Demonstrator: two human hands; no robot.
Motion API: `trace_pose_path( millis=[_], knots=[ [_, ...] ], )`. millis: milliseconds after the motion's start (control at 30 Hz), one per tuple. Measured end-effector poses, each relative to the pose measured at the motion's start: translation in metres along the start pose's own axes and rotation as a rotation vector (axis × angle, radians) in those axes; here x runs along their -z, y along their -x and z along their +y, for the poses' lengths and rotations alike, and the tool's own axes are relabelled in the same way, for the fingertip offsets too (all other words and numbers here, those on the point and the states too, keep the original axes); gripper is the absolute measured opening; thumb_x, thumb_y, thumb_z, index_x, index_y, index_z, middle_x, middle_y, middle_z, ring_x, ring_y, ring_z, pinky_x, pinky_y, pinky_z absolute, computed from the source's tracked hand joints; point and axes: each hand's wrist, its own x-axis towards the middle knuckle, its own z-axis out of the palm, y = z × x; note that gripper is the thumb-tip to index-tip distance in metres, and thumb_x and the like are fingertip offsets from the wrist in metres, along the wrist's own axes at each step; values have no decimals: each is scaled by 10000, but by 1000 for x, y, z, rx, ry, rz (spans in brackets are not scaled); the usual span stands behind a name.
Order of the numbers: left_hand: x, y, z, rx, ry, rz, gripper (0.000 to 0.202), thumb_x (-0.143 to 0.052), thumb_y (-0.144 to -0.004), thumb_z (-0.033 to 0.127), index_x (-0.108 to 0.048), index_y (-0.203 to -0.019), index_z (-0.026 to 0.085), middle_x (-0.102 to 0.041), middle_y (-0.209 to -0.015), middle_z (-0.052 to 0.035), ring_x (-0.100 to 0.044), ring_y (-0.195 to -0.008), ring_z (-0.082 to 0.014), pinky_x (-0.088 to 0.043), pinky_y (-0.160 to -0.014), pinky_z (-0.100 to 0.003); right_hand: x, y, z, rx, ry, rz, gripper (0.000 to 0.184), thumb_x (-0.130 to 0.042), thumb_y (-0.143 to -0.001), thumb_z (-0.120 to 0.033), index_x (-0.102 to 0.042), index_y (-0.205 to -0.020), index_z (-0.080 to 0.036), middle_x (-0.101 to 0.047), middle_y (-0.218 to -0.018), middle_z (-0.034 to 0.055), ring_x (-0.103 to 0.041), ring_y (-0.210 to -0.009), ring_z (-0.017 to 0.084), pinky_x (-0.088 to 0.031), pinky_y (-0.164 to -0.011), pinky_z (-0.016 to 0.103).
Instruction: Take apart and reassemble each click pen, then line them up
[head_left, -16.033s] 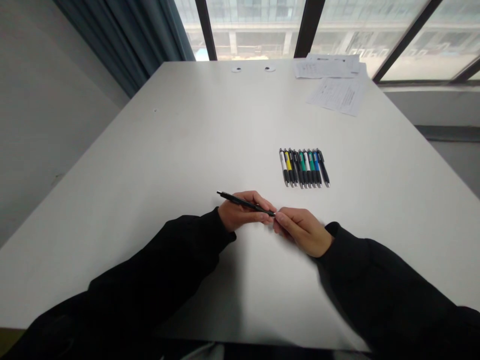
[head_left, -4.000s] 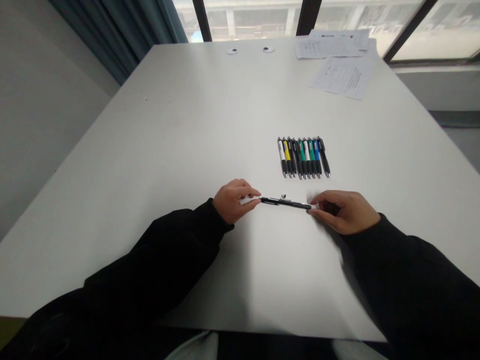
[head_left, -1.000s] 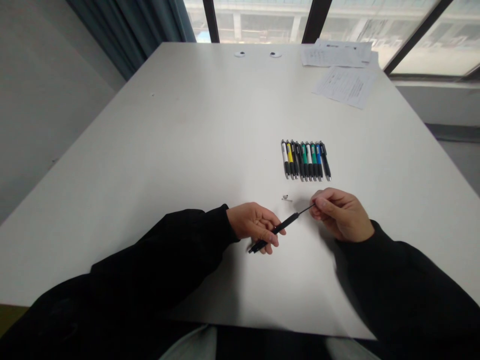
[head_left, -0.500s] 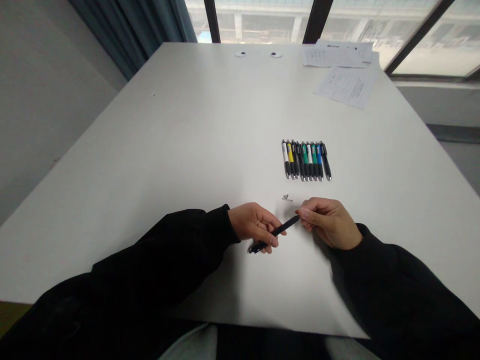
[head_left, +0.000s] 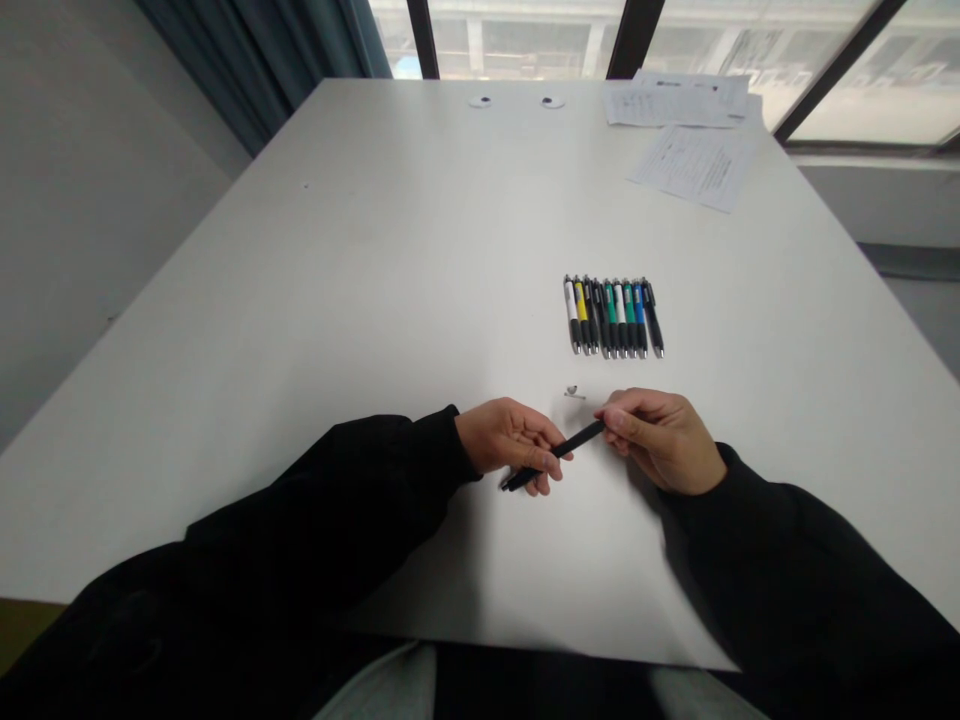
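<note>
A matte black pen (head_left: 559, 453) lies slantwise between my hands. My left hand (head_left: 508, 437) grips its lower end, and the tip sticks out below the fingers. My right hand (head_left: 660, 440) pinches the upper end between thumb and fingers, hiding that end. A tiny metal part (head_left: 572, 393), possibly a small spring or clip, rests on the white table (head_left: 375, 300) just above the pen. Both sleeves are black.
A tidy row of several colored pens (head_left: 613, 317) lies side by side beyond my hands. Printed paper sheets (head_left: 694, 168) lie at the far right of the table. Two small round discs (head_left: 517, 102) sit near the far edge, before the windows.
My right hand has moved left and closed on the upper end of the pen barrel. The thin rod once showing between my hands is no longer visible.
</note>
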Motion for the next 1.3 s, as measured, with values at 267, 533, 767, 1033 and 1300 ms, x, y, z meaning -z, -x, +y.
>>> trace_pose_path(
  millis=[267,533,767,1033,1300],
  knots=[
    [1,0,1,-1,13,-8,415,-871,-638,338,-675,-884,67,-718,-712,-80,-707,-584,-180,-598,-542,-270,0,1,-4,38,22,-20,126,-792,-743,-293,-791,-797,-179,-604,-575,19,-466,-473,99,-324,-422,250],
    [4,0,0,-11,13,-88,406,-805,-730,393,-681,-940,67,-715,-777,-96,-717,-657,-189,-604,-622,-303,1,0,-2,29,27,-55,137,-764,-779,-285,-794,-876,-194,-597,-624,14,-468,-491,96,-322,-426,250],
    [9,1,2,31,38,-169,404,-756,-778,420,-672,-977,78,-711,-801,-103,-723,-694,-203,-602,-641,-310,5,0,4,44,7,-129,192,-725,-823,-273,-780,-998,-215,-558,-666,7,-468,-525,98,-302,-425,241],
    [7,0,2,2,18,-144,378,-747,-793,399,-662,-975,79,-710,-789,-98,-721,-672,-195,-600,-619,-296,3,-2,2,22,-57,-110,372,-790,-742,-282,-723,-1102,-215,-559,-641,-20,-399,-461,75,-273,-397,224],
    [6,0,1,19,6,-107,413,-768,-768,415,-647,-968,75,-705,-774,-89,-720,-648,-192,-605,-595,-291,1,-2,-2,20,-67,-18,179,-797,-733,-303,-684,-784,-173,-522,-579,-21,-412,-448,81,-266,-390,220]
  ],
)
